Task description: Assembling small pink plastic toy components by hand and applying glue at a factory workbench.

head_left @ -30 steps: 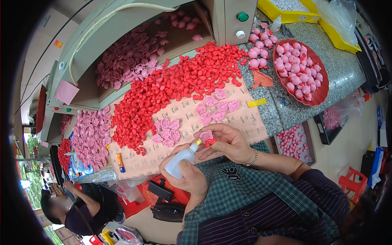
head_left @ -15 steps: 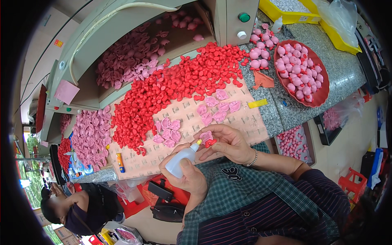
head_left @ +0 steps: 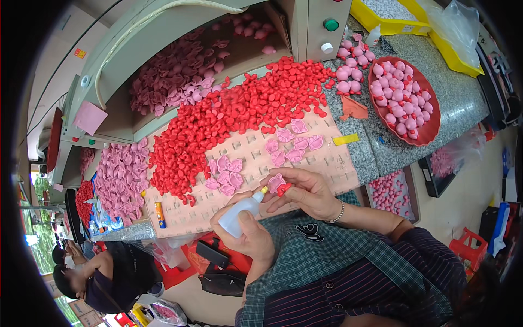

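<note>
My left hand point(head_left: 251, 235) is closed round a white squeeze bottle point(head_left: 238, 214) with a yellow tip, tilted up to the right. In my right hand point(head_left: 308, 193) a pink shell-like piece point(head_left: 275, 182) is pinched, with a small red piece point(head_left: 283, 189) against it. The bottle's tip is right beside the pink piece; whether they touch I cannot tell. Beyond my hands, two groups of loose pink pieces point(head_left: 225, 175) lie on the pale pink perforated mat point(head_left: 250, 150). A long heap of small red pieces point(head_left: 212, 122) runs along its far side.
A grey machine housing point(head_left: 310, 32) with pink pieces inside stands behind the heap. To the right are a red bowl point(head_left: 434, 122) of pink-and-red pieces and yellow trays point(head_left: 392, 26). A glue stick point(head_left: 159, 215) lies at the mat's left edge. Another person point(head_left: 117, 272) is at lower left.
The bottle's tip has drawn back slightly to the left from the pink piece. Both hands keep their hold. The whole view has shifted a little.
</note>
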`<move>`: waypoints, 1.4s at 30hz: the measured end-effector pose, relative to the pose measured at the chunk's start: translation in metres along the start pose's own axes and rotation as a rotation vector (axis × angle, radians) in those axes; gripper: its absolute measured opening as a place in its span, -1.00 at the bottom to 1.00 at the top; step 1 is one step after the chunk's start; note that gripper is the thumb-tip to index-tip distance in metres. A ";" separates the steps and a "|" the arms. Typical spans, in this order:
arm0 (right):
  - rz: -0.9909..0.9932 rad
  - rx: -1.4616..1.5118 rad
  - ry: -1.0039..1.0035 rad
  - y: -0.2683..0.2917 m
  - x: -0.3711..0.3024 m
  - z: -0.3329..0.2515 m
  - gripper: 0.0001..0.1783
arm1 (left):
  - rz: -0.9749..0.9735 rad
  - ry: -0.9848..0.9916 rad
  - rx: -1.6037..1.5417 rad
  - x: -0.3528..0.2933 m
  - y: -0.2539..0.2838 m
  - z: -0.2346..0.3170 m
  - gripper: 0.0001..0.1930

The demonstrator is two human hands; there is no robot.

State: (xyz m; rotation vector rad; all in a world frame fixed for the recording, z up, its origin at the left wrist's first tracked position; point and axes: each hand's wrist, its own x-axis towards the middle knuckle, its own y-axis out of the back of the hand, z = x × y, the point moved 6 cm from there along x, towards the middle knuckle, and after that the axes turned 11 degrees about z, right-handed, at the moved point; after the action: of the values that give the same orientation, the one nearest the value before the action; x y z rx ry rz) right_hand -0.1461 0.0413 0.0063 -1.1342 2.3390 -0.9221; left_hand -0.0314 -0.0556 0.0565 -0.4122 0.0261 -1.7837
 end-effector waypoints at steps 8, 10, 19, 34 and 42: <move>0.022 0.035 -0.010 0.001 0.001 -0.002 -0.53 | 0.005 0.009 0.013 0.001 0.002 -0.004 -0.74; 0.019 0.031 -0.014 0.003 0.000 0.001 -0.53 | -0.011 -0.005 0.036 0.000 0.001 -0.003 -0.71; 0.030 0.029 0.012 0.004 0.001 0.002 -0.54 | -0.044 -0.063 0.087 0.001 0.000 0.001 -0.71; 0.032 -0.011 0.032 0.008 0.001 0.003 -0.55 | -0.046 -0.061 0.097 0.003 -0.001 0.003 -0.72; 0.031 -0.014 0.019 0.008 0.001 0.003 -0.55 | -0.038 -0.088 0.112 0.002 -0.002 0.008 -0.71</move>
State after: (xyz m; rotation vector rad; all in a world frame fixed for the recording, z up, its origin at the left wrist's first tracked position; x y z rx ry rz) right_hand -0.1493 0.0429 -0.0010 -1.0959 2.3746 -0.9108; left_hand -0.0318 -0.0554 0.0648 -0.4123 -0.1440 -1.7933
